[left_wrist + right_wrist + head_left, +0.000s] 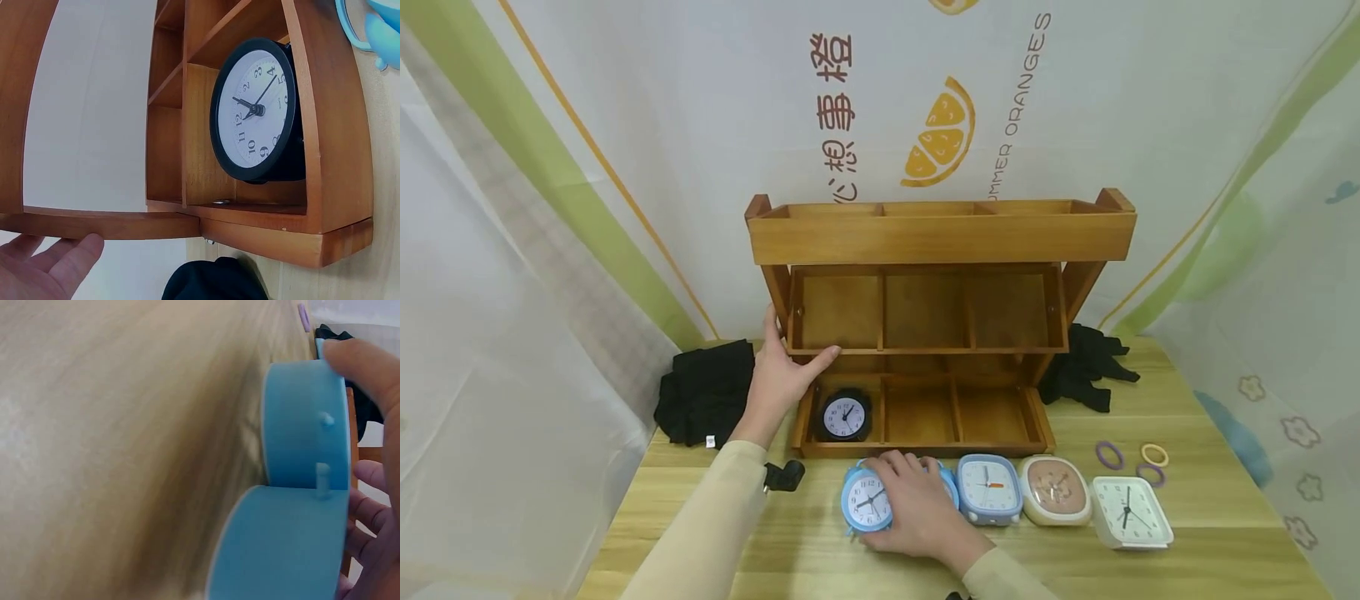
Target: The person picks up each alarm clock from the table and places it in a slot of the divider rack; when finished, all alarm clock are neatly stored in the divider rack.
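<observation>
In the head view my left hand (778, 379) holds the left side of a wooden three-tier organizer (940, 242), thumb along the front edge of its middle tray. The left wrist view has those fingers (75, 259) at a wooden edge. A round black alarm clock (844, 417) sits in the bottom tray's left compartment. My right hand (917, 508) grips a light blue alarm clock (867, 502) on the table, its thumb low on the rim. A second blue clock (951, 483) stands beside it, mostly covered by the hand; both blue bodies touch in the right wrist view.
To the right stand a blue-and-white square clock (988, 492), a cream clock with a brown face (1056, 492) and a white square clock (1131, 512). Small rings (1108, 455) lie behind them. Black cloths (707, 392) flank the organizer. Curtains (625, 83) enclose the table.
</observation>
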{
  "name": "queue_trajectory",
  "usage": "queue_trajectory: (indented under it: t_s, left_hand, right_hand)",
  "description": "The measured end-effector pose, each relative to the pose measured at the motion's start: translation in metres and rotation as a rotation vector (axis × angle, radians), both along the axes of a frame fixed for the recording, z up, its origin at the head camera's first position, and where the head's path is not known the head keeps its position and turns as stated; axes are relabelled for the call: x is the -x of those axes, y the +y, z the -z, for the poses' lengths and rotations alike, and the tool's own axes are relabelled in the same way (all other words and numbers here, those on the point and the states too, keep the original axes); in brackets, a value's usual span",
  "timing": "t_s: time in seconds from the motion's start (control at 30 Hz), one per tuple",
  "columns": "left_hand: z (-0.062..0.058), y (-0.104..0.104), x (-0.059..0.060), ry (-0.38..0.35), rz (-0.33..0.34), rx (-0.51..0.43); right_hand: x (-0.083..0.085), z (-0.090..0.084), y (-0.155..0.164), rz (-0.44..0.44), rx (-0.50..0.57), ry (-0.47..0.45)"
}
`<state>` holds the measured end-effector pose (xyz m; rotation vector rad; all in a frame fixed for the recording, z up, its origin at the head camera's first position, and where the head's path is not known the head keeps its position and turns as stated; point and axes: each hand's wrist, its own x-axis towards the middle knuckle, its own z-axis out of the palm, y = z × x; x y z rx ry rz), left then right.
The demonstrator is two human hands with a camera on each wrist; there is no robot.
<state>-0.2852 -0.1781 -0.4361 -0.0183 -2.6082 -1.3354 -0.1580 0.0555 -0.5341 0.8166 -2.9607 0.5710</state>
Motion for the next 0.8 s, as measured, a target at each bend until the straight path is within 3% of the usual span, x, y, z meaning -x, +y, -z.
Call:
queue_trajectory:
  t_s: [0.47, 0.67, 0.8]
  left_hand:
    - [0.001, 0.001, 0.000, -0.003, -0.003, -0.035]
    - [0.002, 0.002, 0.000, 0.000, -0.007, -0.038]
    - [0.001, 0.003, 0.000, 0.007, -0.008, -0.041]
  right_hand:
    - [0.003, 0.008, -0.002, 0.006, 0.064, -0.049]
    - [0.002, 0.007, 0.004, 0.003, 0.165, 0.036]
    - [0.001, 0.002, 0.009, -0.004, 0.286, 0.018]
